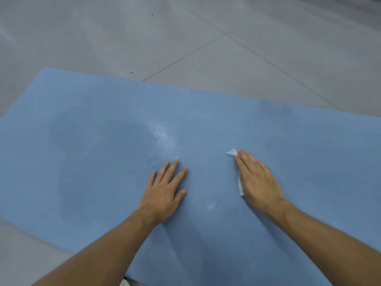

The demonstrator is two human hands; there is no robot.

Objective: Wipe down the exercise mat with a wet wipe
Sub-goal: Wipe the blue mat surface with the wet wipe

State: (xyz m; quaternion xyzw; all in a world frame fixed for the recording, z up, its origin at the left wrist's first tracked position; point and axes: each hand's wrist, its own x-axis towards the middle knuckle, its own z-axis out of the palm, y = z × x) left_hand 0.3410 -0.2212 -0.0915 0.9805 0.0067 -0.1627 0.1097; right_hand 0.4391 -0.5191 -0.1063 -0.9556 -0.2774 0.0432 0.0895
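A grey tiled floor (247, 27) carries a blue mat (268, 131), darker and shiny where damp on its left half. The left hand (165, 193) lies flat on the mat, fingers spread. The right hand (257, 178) presses a white wipe (232, 152) flat under straight fingers.

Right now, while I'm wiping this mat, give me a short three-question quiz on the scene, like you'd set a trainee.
1. True or false: the left hand presses the wet wipe onto the blue exercise mat.
2. Where does the large, darker damp patch lie? A: left of both hands. B: right of both hands. C: between the hands.
3. Fill in: the mat lies on a grey ___ floor.
Key: 1 false, the right hand lies flat on the wipe; 2 A; 3 tiled.
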